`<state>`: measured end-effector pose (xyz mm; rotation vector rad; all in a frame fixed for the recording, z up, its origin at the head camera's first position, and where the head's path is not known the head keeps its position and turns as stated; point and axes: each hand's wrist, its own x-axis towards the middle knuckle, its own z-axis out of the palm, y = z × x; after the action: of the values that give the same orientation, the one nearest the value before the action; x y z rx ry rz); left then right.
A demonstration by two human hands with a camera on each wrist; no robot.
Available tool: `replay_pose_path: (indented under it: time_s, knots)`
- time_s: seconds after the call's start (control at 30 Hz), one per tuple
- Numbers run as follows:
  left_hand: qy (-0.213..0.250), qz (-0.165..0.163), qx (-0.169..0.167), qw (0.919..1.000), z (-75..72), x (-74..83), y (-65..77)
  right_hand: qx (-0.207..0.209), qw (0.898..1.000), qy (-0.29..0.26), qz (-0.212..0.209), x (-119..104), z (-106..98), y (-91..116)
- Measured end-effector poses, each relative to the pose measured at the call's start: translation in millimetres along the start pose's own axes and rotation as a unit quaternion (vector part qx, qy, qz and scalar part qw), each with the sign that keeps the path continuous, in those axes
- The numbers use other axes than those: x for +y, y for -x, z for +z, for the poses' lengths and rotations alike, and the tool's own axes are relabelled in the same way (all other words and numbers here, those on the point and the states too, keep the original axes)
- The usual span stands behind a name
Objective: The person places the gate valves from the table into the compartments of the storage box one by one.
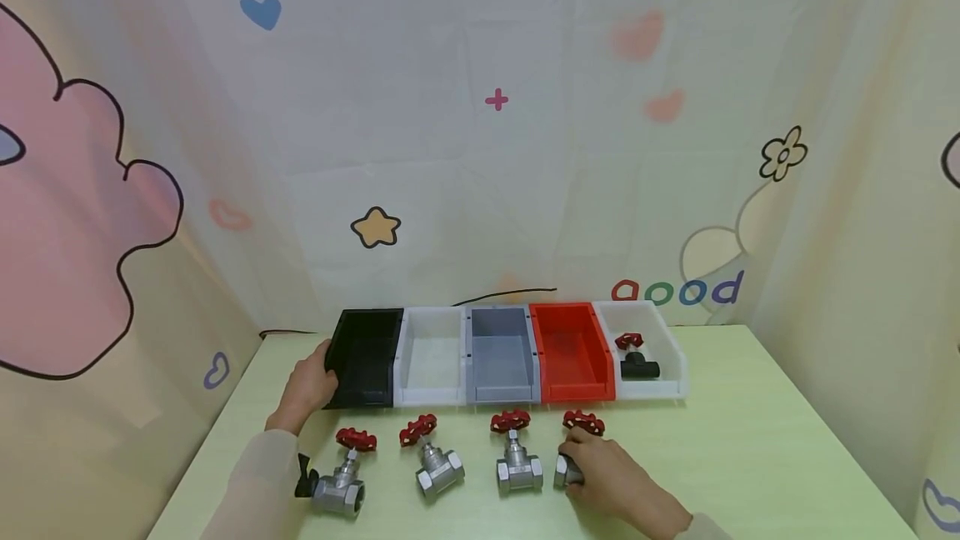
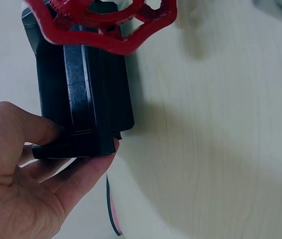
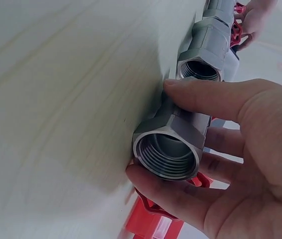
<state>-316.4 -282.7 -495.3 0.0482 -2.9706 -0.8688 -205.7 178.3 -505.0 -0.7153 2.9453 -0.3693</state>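
At the left end of a row of bins, my left hand grips the side of the black bin. In the left wrist view its thumb lies on the bin's wall, with the other fingers on the far side. My right hand holds the rightmost metal gate valve around its body, thumb on one side and fingers on the other. The threaded opening of this valve faces the right wrist camera. Its red handwheel points toward the bins, partly hidden by the hand.
More gate valves with red handwheels lie leftward: one, a tilted one, and one beside a small black piece. White, grey and red bins adjoin; the right white bin holds a black valve.
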Motion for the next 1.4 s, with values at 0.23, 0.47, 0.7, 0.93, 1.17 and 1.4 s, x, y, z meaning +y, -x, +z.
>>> replay_pose_path:
  time_s: [0.23, 0.47, 0.7, 0.93, 1.17, 1.4]
  knots:
    - [0.003, 0.001, 0.0, 1.0, 0.3, -0.2, -0.2, 0.006, 1.0, 0.002, -0.01, 0.6, -2.2, 3.9]
    - [0.005, 0.003, 0.0, 1.0, -1.0, 1.1, -0.1, 0.006, 1.0, 0.006, -0.012, 0.5, -8.4, 6.7]
    - [0.001, 0.008, 0.0, 1.0, -1.6, 0.7, 0.7, 0.019, 0.999, 0.017, -0.026, 0.1, -13.4, 8.9]
    - [-0.01, 0.009, 0.003, 0.9999, -1.9, 1.8, 1.7, 0.046, 0.997, 0.033, -0.047, 0.5, -21.5, 10.2]
    - [-0.011, 0.012, 0.005, 0.9999, -1.2, 1.4, 1.6, 0.051, 0.998, 0.026, -0.04, -1.8, -31.8, 11.1]
    - [-0.011, 0.012, 0.007, 0.9998, -1.2, 1.8, 1.9, 0.071, 0.996, 0.031, -0.038, -4.8, -45.1, 13.9]
